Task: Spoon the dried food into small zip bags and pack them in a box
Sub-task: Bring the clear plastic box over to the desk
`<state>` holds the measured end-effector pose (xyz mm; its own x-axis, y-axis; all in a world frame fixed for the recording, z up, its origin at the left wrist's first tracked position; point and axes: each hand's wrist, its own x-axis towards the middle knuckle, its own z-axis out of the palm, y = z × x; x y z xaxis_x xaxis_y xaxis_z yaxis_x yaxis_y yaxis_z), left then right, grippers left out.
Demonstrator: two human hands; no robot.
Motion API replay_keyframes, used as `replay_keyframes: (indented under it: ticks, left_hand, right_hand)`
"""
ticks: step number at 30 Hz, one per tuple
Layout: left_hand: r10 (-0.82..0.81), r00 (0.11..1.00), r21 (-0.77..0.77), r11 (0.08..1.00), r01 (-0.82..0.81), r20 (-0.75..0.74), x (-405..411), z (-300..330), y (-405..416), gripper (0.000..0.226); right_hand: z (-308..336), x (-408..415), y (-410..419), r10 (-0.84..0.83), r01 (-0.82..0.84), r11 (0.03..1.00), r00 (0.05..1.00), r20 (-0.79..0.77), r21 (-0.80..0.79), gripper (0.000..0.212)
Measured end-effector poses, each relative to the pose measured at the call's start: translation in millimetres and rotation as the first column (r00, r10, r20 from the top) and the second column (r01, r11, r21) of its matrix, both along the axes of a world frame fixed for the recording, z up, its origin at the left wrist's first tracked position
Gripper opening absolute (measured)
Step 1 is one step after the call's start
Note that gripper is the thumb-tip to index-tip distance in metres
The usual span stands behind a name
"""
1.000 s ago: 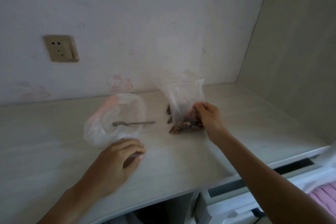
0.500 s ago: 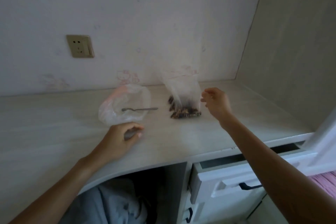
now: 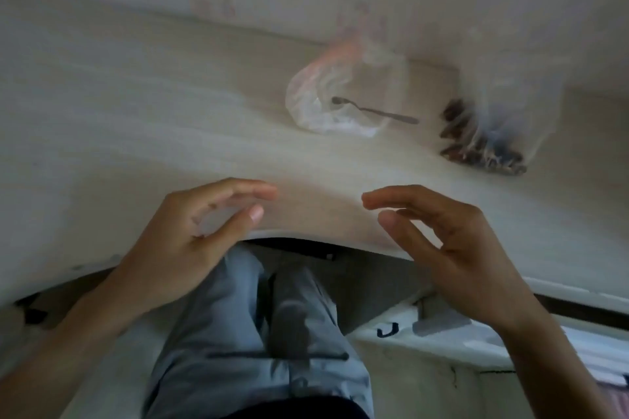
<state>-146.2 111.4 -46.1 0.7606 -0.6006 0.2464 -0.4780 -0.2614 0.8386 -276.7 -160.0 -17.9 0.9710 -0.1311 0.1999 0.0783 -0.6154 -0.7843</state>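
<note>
1. Left hand [image 3: 190, 231] at 8 o'clock over the near edge of the desk [image 3: 136, 133], fingers loosely curved, thumb and forefinger apart; a small clear zip bag [image 3: 221, 214] seems to lie within the curl, too blurred to tell whether pinched.
2. Crumpled clear plastic bag [image 3: 320, 102] at 12 o'clock on the desk, pink-tinged at its top.
3. Metal spoon [image 3: 372, 109] lying flat, bowl on that bag, handle pointing toward 3 o'clock.
4. Right hand [image 3: 456, 248] at 4 o'clock, fingers relaxed and spread, holding nothing, well apart from the left hand.
5. Large clear bag with dried food [image 3: 483, 143] at 2 o'clock, standing by the wall, brown pieces heaped at its base.
6. Light trousers [image 3: 238, 333] below the desk edge at 6 o'clock.
</note>
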Motion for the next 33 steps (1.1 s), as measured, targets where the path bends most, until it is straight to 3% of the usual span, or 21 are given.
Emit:
replay_keyframes:
  ticks: [4,7,10,12,19,28,33]
  left_hand:
    - [0.103,0.989,-0.042,0.993,-0.108,-0.109,13,-3,3,0.027]
    - [0.133,0.976,0.02,0.991,-0.131,-0.17,23,15,10,0.028]
    - [0.304,0.93,0.098,0.952,-0.289,-0.205,25,38,26,0.02]
    - [0.393,0.888,0.192,0.915,-0.353,-0.238,15,60,40,0.021]
    - [0.68,0.616,0.372,0.733,-0.569,-0.398,-86,158,85,0.026]
    - [0.888,0.182,0.328,0.337,-0.883,-0.422,-154,196,130,0.025]
    - [0.906,0.086,0.285,0.219,-0.933,-0.415,-166,187,181,0.023]
  right_hand:
    - [-8,52,3,0.168,-0.162,0.983,0.983,-0.074,0.084,0.027]
    - [4,86,12,0.211,-0.187,0.97,0.966,-0.151,0.156,0.023]
    - [38,108,24,0.271,-0.185,0.937,0.919,-0.285,0.296,0.02]
    - [66,115,29,0.317,-0.228,0.934,0.882,-0.348,0.274,0.02]
    - [158,134,51,0.448,-0.392,0.893,0.72,-0.53,0.222,0.018]
    - [201,202,170,0.772,-0.748,0.594,0.426,-0.472,0.296,0.018]
    - [204,216,248,0.811,-0.826,0.517,0.387,-0.439,0.226,0.018]
